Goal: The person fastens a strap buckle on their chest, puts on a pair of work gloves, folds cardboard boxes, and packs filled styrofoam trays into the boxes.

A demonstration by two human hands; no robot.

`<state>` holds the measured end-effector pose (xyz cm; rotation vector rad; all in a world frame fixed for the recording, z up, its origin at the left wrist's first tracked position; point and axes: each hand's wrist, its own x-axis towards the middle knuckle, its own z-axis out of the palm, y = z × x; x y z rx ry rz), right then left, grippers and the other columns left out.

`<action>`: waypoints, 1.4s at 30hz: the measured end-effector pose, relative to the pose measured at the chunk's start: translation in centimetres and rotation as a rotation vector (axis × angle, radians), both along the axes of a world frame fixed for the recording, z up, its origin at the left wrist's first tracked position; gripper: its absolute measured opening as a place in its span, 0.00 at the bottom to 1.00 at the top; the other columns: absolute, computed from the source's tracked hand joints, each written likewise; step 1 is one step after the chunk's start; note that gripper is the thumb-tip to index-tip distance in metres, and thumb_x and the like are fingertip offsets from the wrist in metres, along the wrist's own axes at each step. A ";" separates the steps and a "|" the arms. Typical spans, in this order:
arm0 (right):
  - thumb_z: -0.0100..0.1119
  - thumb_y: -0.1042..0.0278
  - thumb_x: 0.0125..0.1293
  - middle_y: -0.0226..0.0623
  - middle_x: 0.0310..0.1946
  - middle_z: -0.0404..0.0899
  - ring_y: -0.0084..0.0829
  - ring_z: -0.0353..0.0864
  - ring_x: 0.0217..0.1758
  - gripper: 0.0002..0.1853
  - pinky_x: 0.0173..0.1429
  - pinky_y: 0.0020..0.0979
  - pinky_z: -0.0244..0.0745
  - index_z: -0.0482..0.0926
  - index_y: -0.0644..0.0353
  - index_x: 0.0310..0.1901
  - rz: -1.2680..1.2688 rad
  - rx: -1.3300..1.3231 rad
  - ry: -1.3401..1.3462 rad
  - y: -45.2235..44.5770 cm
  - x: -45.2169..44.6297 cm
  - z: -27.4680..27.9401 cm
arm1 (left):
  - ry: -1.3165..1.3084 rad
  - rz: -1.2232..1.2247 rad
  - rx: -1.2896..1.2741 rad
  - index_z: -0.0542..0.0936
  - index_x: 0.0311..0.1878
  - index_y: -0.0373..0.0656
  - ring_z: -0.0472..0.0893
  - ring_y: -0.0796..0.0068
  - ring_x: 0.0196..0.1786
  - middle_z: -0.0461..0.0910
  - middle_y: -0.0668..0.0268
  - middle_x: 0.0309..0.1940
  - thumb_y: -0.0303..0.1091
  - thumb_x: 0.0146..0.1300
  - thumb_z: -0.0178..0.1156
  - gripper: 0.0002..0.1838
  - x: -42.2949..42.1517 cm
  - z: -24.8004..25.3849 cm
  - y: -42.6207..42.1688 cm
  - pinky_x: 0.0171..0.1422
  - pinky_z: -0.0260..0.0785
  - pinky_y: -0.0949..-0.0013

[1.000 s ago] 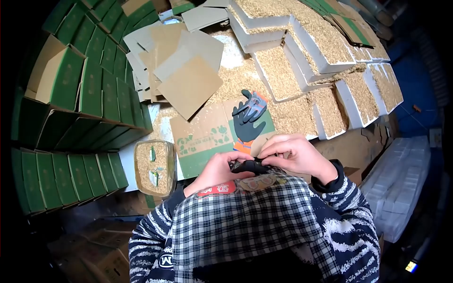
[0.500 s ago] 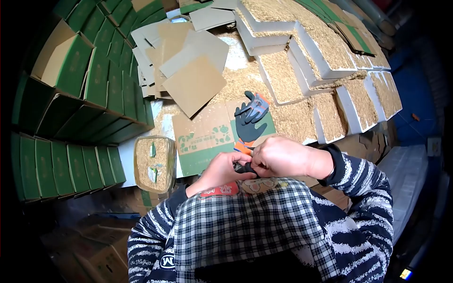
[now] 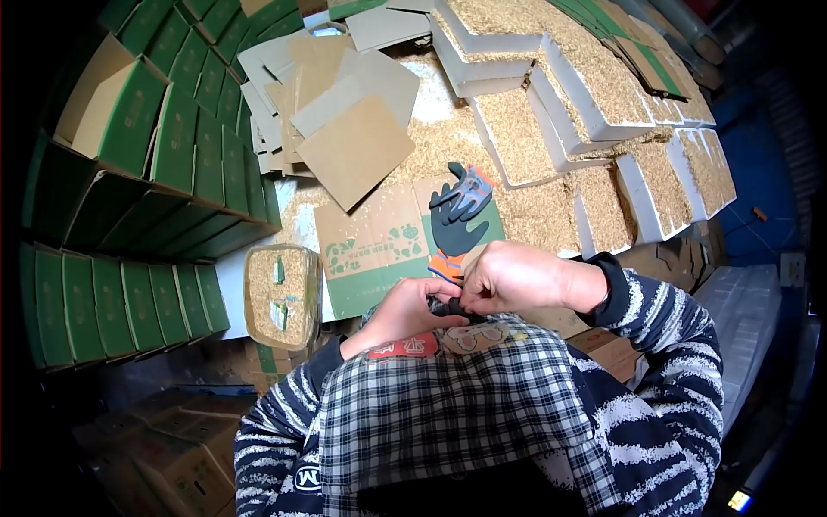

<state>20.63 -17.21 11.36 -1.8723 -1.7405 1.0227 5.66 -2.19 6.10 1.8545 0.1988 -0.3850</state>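
Note:
My left hand and my right hand meet just above the front of the checked apron. Fingers of both are closed on a small black thing, soft-looking and partly hidden by the fingers; its exact kind does not show. Just beyond the hands, a pair of dark grey work gloves with orange cuffs lies on a flattened green-and-brown cardboard box.
Stacked green cartons fill the left side. A plastic-wrapped tub of shavings stands beside the flattened box. Loose cardboard sheets are piled behind. White trays heaped with shavings are stacked at the right.
The right hand's wrist has turned slightly and its knuckles have shifted a little to the right. Both hands stay on the black thing; the gloves have not visibly moved.

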 end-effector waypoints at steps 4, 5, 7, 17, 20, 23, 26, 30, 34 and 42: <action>0.64 0.71 0.53 0.41 0.29 0.84 0.42 0.84 0.33 0.05 0.37 0.36 0.79 0.87 0.55 0.31 -0.053 0.141 0.084 -0.5 0.3 -1.9 | 0.025 0.026 -0.051 0.85 0.46 0.41 0.82 0.78 0.40 0.85 0.67 0.36 0.37 0.48 0.77 0.21 0.0 -0.5 0.2 0.47 0.73 0.74; 0.64 0.71 0.52 0.41 0.29 0.83 0.43 0.84 0.33 0.05 0.37 0.36 0.79 0.87 0.56 0.32 -0.066 0.157 0.112 -0.5 0.4 -2.0 | 0.032 0.041 -0.071 0.85 0.46 0.41 0.81 0.79 0.40 0.85 0.68 0.36 0.37 0.48 0.77 0.21 0.1 -0.5 0.3 0.47 0.73 0.74; 0.64 0.71 0.52 0.42 0.29 0.83 0.43 0.84 0.33 0.06 0.37 0.36 0.79 0.87 0.56 0.32 -0.083 0.171 0.142 -0.6 0.4 -1.9 | 0.057 0.043 -0.085 0.85 0.46 0.41 0.81 0.79 0.40 0.84 0.68 0.36 0.36 0.48 0.77 0.21 0.3 -0.4 0.2 0.47 0.73 0.74; 0.62 0.72 0.52 0.40 0.25 0.81 0.42 0.81 0.30 0.02 0.34 0.36 0.75 0.82 0.59 0.25 -0.041 0.242 -0.075 -0.3 -0.6 -3.4 | 0.237 0.098 -0.346 0.85 0.46 0.41 0.79 0.85 0.39 0.85 0.69 0.36 0.30 0.55 0.72 0.14 0.2 -1.6 0.4 0.45 0.71 0.77; 0.62 0.72 0.53 0.40 0.22 0.79 0.43 0.80 0.28 0.02 0.34 0.38 0.75 0.83 0.59 0.27 -0.112 0.295 0.087 0.0 -0.2 -3.3 | 0.239 0.081 -0.383 0.85 0.47 0.41 0.79 0.87 0.39 0.85 0.71 0.36 0.30 0.58 0.70 0.13 0.1 -2.9 0.5 0.44 0.71 0.79; 0.65 0.72 0.55 0.39 0.23 0.81 0.40 0.81 0.28 0.02 0.34 0.36 0.75 0.84 0.59 0.30 -0.164 0.177 0.250 -0.4 0.6 -3.0 | 0.235 0.161 -0.495 0.84 0.48 0.40 0.78 0.87 0.38 0.84 0.71 0.35 0.29 0.60 0.68 0.13 -0.1 -3.2 0.5 0.44 0.70 0.80; 0.66 0.71 0.57 0.39 0.25 0.82 0.36 0.82 0.28 0.03 0.35 0.32 0.75 0.85 0.58 0.34 -0.223 0.084 0.263 -1.0 0.5 -2.4 | 0.261 0.204 -0.489 0.83 0.51 0.39 0.78 0.88 0.38 0.84 0.73 0.36 0.28 0.61 0.67 0.14 -0.2 -2.6 0.3 0.45 0.70 0.81; 0.65 0.72 0.60 0.33 0.22 0.80 0.24 0.79 0.25 0.07 0.33 0.28 0.73 0.84 0.58 0.41 -0.302 -0.110 0.214 -2.4 0.1 -0.9 | 0.277 0.206 -0.536 0.82 0.53 0.39 0.77 0.89 0.38 0.83 0.73 0.37 0.28 0.62 0.65 0.15 -0.3 -2.4 0.3 0.45 0.70 0.81; 0.63 0.74 0.63 0.28 0.21 0.78 0.16 0.73 0.23 0.10 0.31 0.25 0.72 0.83 0.59 0.46 -0.342 -0.194 0.373 -3.7 -0.6 -2.1 | 0.292 0.200 -0.549 0.81 0.54 0.40 0.76 0.89 0.37 0.80 0.75 0.36 0.29 0.64 0.64 0.15 -0.4 -3.5 0.4 0.44 0.70 0.81; 0.69 0.73 0.56 0.31 0.31 0.83 0.27 0.81 0.29 0.16 0.36 0.28 0.77 0.84 0.52 0.48 -0.338 0.137 0.170 -3.5 -0.8 -2.8 | 0.262 0.243 -0.638 0.82 0.53 0.40 0.75 0.88 0.36 0.79 0.75 0.34 0.29 0.66 0.63 0.14 -0.4 -3.9 -0.2 0.45 0.69 0.80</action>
